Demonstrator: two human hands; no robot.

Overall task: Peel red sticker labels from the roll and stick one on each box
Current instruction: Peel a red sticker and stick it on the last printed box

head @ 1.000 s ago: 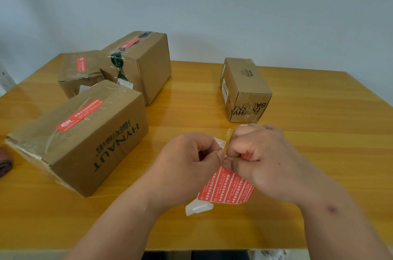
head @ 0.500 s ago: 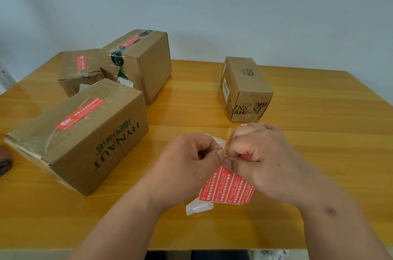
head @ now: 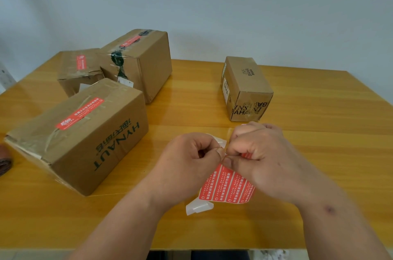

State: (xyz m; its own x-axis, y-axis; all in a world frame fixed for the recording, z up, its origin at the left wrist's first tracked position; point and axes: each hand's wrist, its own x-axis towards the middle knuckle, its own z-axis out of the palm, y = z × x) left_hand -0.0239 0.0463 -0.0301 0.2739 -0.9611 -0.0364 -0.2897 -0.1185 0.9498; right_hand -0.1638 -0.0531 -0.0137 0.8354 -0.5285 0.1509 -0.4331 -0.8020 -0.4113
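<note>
red sticker strip point(head: 226, 187) pinched by left hand point(head: 187, 159) and right hand point(head: 259, 159) — top edge hidden.

The surface point(head: 319, 153) looks like glossy, smooth yellow wood. The boxes point(head: 85, 142) are matt brown cardboard with shiny clear tape. The sticker sheet point(head: 227, 187) is smooth red paper on pale backing.

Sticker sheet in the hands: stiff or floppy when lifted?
Likely floppy: the sticker sheet hangs curved below both hands, and its bare backing curls at the bottom. Probably very light, since fingertip pinches hold it. Peeled labels may cling to fingers.
</note>
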